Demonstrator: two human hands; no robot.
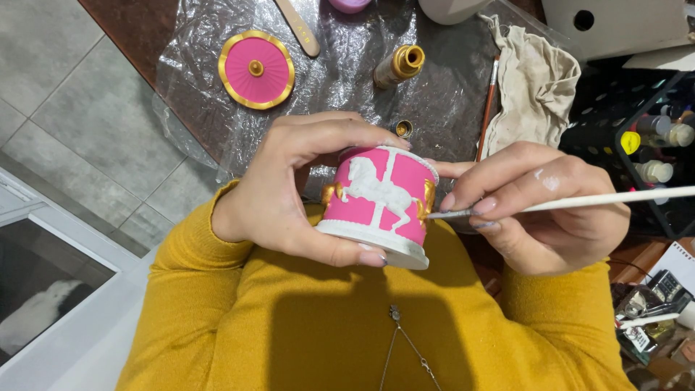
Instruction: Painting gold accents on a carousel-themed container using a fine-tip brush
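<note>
Carousel base (380, 203) in left hand (289, 188) (tilted)

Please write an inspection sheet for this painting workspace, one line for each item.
Surface: dark table covered with clear plastic sheet.
Job's things: pink carousel box with white horse; thin brush, tip at the box's side.
Clutter: pink and gold lid, open gold paint bottle, its cap, spare brush, beige rag.
Hands: left hand grips the box; right hand holds the brush.
Cables: nothing seen.
Surroundings: grey tiled floor, paint bottles in black rack.
</note>
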